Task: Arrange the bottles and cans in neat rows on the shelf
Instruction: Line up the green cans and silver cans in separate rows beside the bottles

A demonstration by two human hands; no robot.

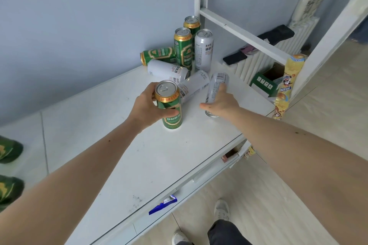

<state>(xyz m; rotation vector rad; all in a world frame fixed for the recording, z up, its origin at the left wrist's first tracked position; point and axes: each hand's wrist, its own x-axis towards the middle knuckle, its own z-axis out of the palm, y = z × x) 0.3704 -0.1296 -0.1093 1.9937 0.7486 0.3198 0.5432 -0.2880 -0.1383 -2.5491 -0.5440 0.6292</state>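
Observation:
My left hand (148,106) grips an upright green can (170,105) standing on the white shelf top (159,155). My right hand (223,101) holds a silver can (218,83) lying tilted on the shelf, fingers curled over it. Beside them a second silver can (194,85) lies on its side, and a third silver can (167,69) lies behind it. A green can (158,54) lies by the wall. Near the corner stand two green cans (183,48) (192,24) and one silver can (204,49), all upright.
A white ladder frame (239,32) rises at the shelf's right end. A yellow snack bag (286,85) hangs on it, with a green box (264,83) and a radiator (268,55) behind. A blue wrapper (162,204) sticks out under the shelf's front edge. My shoes (221,209) show below.

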